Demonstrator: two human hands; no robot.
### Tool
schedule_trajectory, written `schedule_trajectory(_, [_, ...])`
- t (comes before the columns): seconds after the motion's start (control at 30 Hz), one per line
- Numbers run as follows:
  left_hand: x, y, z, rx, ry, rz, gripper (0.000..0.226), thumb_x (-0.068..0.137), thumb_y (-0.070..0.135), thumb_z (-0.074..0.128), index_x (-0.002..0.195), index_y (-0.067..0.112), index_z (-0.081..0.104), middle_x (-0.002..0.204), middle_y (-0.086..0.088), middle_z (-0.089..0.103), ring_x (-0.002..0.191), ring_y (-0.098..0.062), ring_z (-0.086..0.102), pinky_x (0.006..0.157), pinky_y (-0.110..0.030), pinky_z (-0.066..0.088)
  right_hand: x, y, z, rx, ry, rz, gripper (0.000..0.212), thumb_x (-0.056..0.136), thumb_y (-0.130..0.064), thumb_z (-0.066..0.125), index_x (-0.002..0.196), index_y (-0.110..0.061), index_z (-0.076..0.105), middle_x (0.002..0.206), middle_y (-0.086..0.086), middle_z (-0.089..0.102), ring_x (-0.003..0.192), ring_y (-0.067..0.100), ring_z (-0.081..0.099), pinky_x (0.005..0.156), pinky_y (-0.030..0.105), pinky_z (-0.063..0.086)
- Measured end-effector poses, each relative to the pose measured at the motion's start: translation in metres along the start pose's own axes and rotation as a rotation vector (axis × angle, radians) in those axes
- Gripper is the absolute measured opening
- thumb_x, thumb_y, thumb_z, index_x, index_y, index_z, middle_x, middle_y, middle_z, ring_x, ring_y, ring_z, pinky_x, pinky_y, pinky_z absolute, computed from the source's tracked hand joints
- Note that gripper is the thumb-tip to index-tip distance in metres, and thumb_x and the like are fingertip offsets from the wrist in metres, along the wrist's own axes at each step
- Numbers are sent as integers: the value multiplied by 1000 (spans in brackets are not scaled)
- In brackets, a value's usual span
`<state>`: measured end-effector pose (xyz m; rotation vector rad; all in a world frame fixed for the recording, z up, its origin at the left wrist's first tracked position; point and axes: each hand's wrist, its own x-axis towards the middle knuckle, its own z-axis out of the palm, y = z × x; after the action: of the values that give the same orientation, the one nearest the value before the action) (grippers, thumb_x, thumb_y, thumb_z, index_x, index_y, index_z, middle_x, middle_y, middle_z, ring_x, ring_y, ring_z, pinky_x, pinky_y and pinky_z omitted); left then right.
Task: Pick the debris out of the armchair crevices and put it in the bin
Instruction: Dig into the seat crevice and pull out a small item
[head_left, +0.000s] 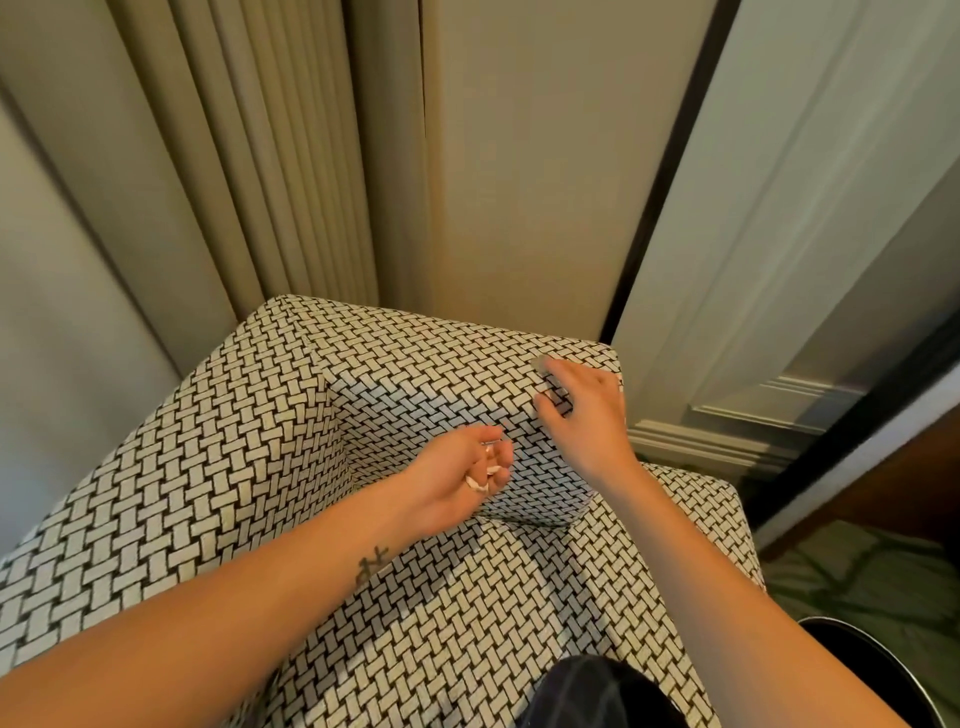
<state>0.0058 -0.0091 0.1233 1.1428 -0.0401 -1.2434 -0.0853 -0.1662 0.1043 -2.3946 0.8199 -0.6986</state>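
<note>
Debris (479, 482), a few small pale scraps, is pinched in the curled fingers of my left grip (451, 491), just above the seat of the armchair (467, 623); nearest to me, at the bottom edge, a dark garment (597, 691) covers part of that seat; just right of it, on the patterned green carpet (852, 577), stands the bin (893, 670), of which only part of a dark round rim shows; both my bare forearms reach forward over the black-and-cream woven fabric, the left one bearing a small dark tattoo (374, 564) near the wrist; a little further on, my left grip is turned palm up and closed round the scraps, close to the inner face of the chair's raised side (441, 395); beyond it my right grip (587, 410) holds nothing, its fingers spread and lightly bent on the top corner of that side, the thumb lying on the inner face; one fingertip there is blurred, so I cannot tell whether anything lies under it; behind the armchair hangs a pleated beige curtain (291, 156), beside it a plain cream wall (545, 156), and to the right a pale panelled door (805, 208) edged by a dark frame.
</note>
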Motion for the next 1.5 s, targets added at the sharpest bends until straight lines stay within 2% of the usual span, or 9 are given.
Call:
schedule_trajectory(0.47, [-22,-26,-67,-109,28,-59,74,65,-26,29,131,1,49,99,-21,56,82,-24,54,72,-33,45,-22,-3,10,-139,8,-72,56,102,-28,48,156,-30,34,153,-11,42,141,12,27,118,36,19])
schedule_trajectory(0.67, [-15,-31,-75,-290,84,-19,61,75,-20,31,129,-2,52,111,-22,54,91,-25,56,78,-35,53,-67,1,28,-112,128,-247,48,94,-12,57,142,-19,56,146,-4,48,138,17,36,118,37,26])
schedule_trajectory(0.77, [-13,-39,-85,-328,157,7,53,79,-18,33,127,-4,53,111,-22,55,88,-24,58,77,-34,54,-82,-5,54,-69,5,-319,38,93,-9,57,129,-17,65,133,-4,57,126,14,48,111,36,40])
schedule_trajectory(1.0, [7,-62,-104,-274,413,89,30,97,13,39,99,-3,65,80,-14,62,65,-21,57,58,-32,52,-62,4,102,8,-626,18,42,105,-29,49,146,-20,51,145,1,56,128,20,57,107,31,44])
schedule_trajectory(1.1, [17,-70,-114,-280,487,67,44,104,27,34,101,-3,66,80,-15,64,65,-22,60,61,-34,54,-57,13,127,-37,-758,102,43,105,-34,48,143,-14,52,121,7,68,96,18,67,83,31,52])
schedule_trajectory(1.17, [23,-70,-117,-288,496,54,52,106,34,32,103,-4,67,78,-16,66,64,-23,61,63,-36,54,-53,19,144,-141,-821,132,34,105,-38,46,118,-12,63,86,2,66,66,15,59,65,34,54])
schedule_trajectory(1.3, [36,-69,-120,-255,462,53,64,106,46,29,104,-5,68,75,-15,64,59,-23,59,64,-36,53,-32,26,155,-285,-853,225,41,104,-40,47,76,-14,57,66,0,54,56,18,52,58,33,51])
schedule_trajectory(1.37, [37,-71,-123,-277,420,46,68,106,51,27,107,-5,67,77,-15,59,60,-22,55,61,-33,52,-26,23,156,-276,-918,240,39,102,-44,48,77,-15,57,66,-2,53,55,15,49,53,28,41])
schedule_trajectory(1.5, [36,-69,-122,-272,401,31,72,105,53,27,113,-8,65,74,-15,59,59,-23,54,61,-34,51,-30,23,162,-283,-952,243,39,95,-53,52,98,-17,65,81,0,66,70,18,61,72,36,57])
